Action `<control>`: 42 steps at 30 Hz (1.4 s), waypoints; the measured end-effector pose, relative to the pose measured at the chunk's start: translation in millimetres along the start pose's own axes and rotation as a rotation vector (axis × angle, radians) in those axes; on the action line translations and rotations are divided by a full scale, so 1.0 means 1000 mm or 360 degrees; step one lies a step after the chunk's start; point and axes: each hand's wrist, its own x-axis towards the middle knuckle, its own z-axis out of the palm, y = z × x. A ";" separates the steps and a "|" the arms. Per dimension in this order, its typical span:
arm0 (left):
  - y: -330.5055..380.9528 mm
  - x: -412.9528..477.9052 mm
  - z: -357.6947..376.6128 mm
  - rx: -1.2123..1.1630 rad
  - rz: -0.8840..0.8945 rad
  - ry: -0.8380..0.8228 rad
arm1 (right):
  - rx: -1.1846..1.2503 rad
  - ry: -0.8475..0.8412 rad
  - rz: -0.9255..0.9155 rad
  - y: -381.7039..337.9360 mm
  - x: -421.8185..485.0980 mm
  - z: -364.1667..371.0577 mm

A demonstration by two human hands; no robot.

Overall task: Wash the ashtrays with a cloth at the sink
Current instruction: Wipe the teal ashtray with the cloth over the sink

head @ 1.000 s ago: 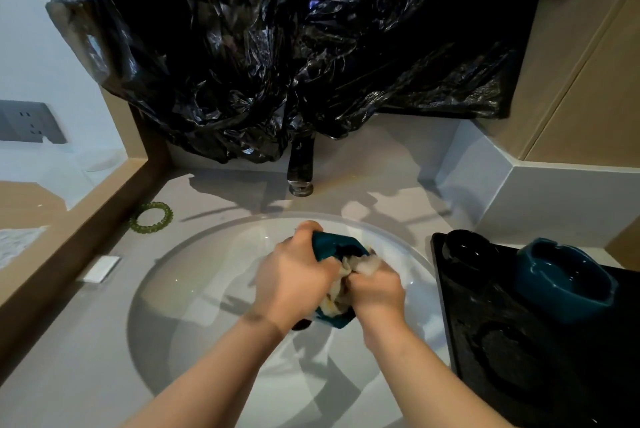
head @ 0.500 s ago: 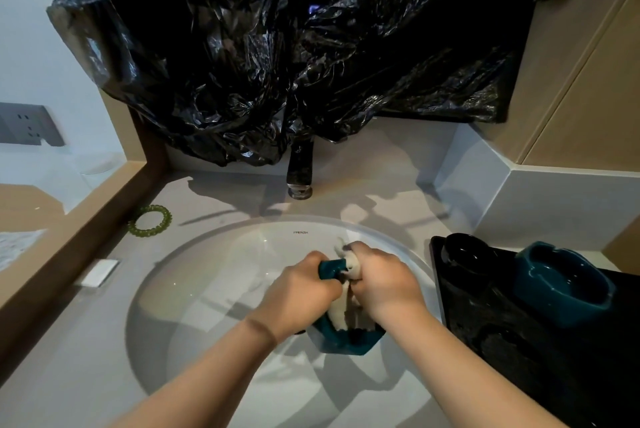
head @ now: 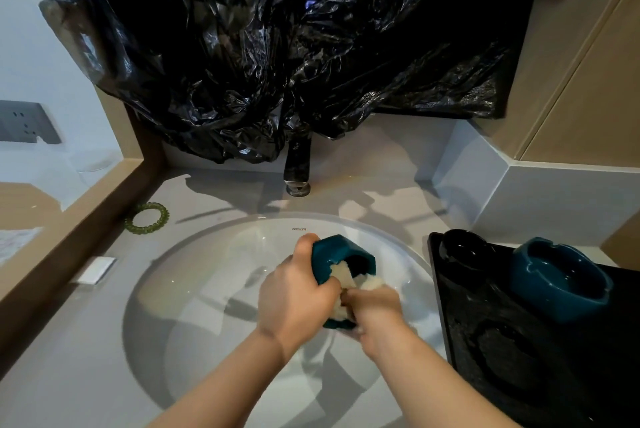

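Over the white sink basin (head: pixel 194 289), my left hand (head: pixel 298 296) grips a teal ashtray (head: pixel 337 254) tilted on its side, its hollow facing right. My right hand (head: pixel 375 310) holds a pale cloth (head: pixel 346 280) pressed into the hollow and against the lower rim. Part of the ashtray and most of the cloth are hidden behind both hands. A second teal ashtray (head: pixel 559 280) stands upright on a black tray (head: pixel 519 358) at the right, with a black ashtray (head: pixel 462 249) beside it.
A dark faucet (head: pixel 298 171) rises behind the basin, under crumpled black plastic (head: pixel 277 47) covering the wall. A green beaded ring (head: pixel 147 218) and a small white bar (head: pixel 97 270) lie on the counter at left. A wooden ledge runs along the left edge.
The ashtray has turned from hanging low under my hands to standing on its side with the hollow facing right. My right hand dropped from the top rim to the lower edge with the cloth.
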 end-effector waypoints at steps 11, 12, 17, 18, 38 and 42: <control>0.011 0.013 -0.008 -0.0107 0.0004 0.0160 | -0.0490 0.0263 -0.0844 -0.024 -0.006 -0.001; 0.012 0.014 -0.006 -0.0124 -0.0024 0.0232 | -0.0080 0.0175 -0.0547 -0.022 -0.007 0.005; 0.002 0.011 -0.002 -0.0395 0.0006 0.0074 | 0.0397 -0.0206 -0.0003 -0.016 0.000 0.007; -0.003 0.011 -0.004 -0.0574 -0.0039 -0.0080 | 0.0205 -0.0118 -0.0174 -0.017 0.007 0.002; -0.032 0.023 0.008 -0.0726 -0.0492 0.0048 | -0.0440 0.0298 -0.0777 -0.010 0.008 -0.024; -0.039 0.020 0.011 -0.0825 -0.0588 -0.0061 | -0.0854 0.0390 -0.1243 -0.023 -0.006 -0.018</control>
